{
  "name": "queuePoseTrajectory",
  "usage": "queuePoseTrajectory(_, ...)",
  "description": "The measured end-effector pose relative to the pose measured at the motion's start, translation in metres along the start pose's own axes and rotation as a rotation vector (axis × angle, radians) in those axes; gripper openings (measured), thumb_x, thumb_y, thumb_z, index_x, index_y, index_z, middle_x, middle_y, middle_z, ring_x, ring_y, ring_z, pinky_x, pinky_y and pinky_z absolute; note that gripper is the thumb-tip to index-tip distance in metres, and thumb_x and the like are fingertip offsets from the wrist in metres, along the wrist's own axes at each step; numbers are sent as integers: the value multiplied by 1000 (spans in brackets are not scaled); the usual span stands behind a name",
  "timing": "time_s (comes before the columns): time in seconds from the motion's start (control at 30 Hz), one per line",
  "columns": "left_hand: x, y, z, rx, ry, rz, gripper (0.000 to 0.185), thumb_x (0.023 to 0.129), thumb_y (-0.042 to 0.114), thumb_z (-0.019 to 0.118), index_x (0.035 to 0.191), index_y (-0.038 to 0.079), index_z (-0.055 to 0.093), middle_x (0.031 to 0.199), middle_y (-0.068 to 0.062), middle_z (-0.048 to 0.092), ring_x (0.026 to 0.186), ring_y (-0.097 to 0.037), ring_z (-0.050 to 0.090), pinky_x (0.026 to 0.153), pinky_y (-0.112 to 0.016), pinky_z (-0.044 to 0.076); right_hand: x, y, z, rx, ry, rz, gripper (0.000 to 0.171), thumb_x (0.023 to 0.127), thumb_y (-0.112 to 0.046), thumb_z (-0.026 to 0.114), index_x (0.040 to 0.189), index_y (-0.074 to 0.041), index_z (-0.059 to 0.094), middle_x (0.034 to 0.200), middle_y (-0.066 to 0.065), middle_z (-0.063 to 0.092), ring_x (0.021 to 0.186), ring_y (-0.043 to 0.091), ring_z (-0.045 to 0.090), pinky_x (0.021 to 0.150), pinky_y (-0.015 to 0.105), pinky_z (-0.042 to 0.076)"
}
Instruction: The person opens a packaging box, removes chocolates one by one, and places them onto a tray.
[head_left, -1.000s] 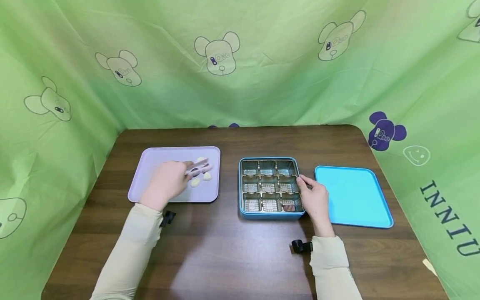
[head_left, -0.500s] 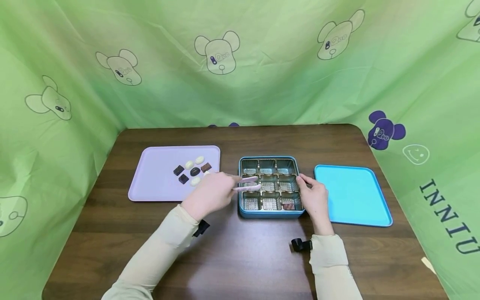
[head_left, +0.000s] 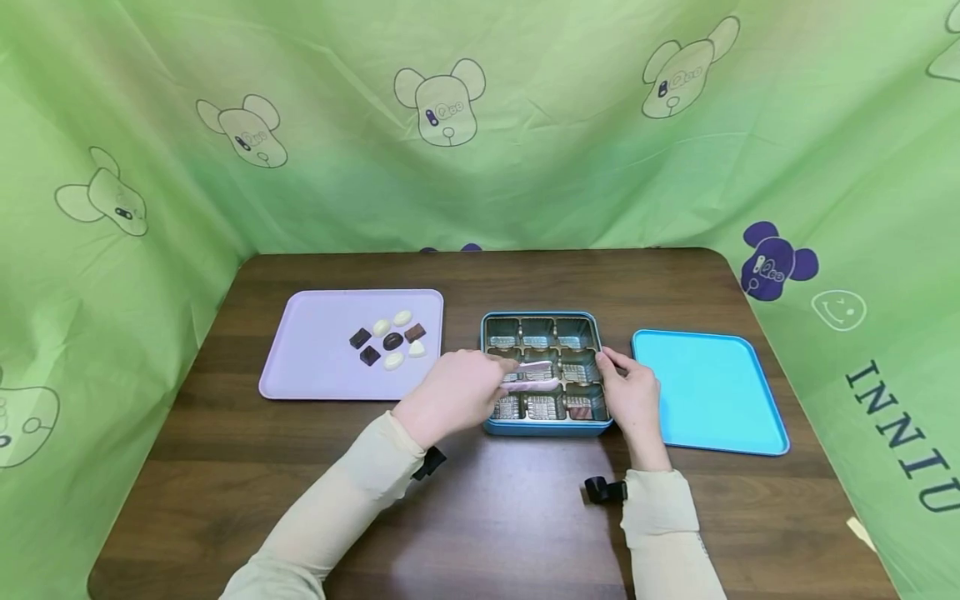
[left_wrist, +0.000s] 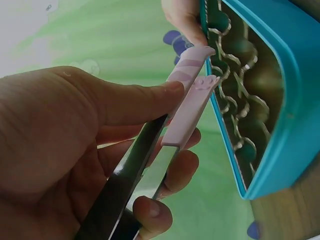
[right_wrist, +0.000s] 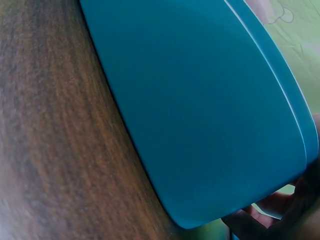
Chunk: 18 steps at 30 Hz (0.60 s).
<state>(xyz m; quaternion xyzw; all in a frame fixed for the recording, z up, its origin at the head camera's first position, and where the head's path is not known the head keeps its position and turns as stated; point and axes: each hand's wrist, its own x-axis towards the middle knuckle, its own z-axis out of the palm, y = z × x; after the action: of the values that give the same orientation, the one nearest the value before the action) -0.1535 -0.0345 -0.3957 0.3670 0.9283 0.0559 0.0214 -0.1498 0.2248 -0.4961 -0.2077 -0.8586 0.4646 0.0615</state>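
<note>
My left hand (head_left: 459, 392) grips a pair of tongs (left_wrist: 187, 115) with metal arms and pink, paw-shaped tips. In the head view the tips lie over the middle of a blue box (head_left: 547, 430) with a gold insert of square compartments. I cannot tell whether the tips pinch anything. A brown chocolate (head_left: 580, 412) sits in the front right compartment. At the box's right side my right hand (head_left: 632, 400) holds the rim between thumb and fingers; the right wrist view shows mostly the box's side wall (right_wrist: 195, 115), with a few fingers at its lower right.
A lilac tray (head_left: 315, 358) on the left bears several chocolates: white ones, dark squares, a dark oval (head_left: 393, 341) and a brown square (head_left: 415, 332). A flat bright-blue lid or tray (head_left: 712, 392) lies right of the box. Green printed cloth (head_left: 337, 192) surrounds the wooden table (head_left: 517, 525).
My left hand has carried the tongs rightward from above the lilac tray to the box, then further in over its middle compartments. My right hand stays on the box's right rim.
</note>
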Motion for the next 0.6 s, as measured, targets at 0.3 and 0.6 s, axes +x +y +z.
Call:
queuePoseTrajectory(0.3,14,20,1,77,-9,94,24,97,19,63,119,19,73,95,3,75,80,-17,71,60,-38,58,1,2,0,-5,-2,-4,45,103,-37,58,134,-6,65,129,21,66,113,33,65,84,45,53)
queuePoseTrajectory(0.6,29,35,2,152,-69,113,6,92,21,69,95,20,74,81,4,71,72,-17,69,57,-36,56,1,2,0,-8,7,-19,44,103,-36,58,132,-5,67,127,21,67,113,33,65,84,46,52)
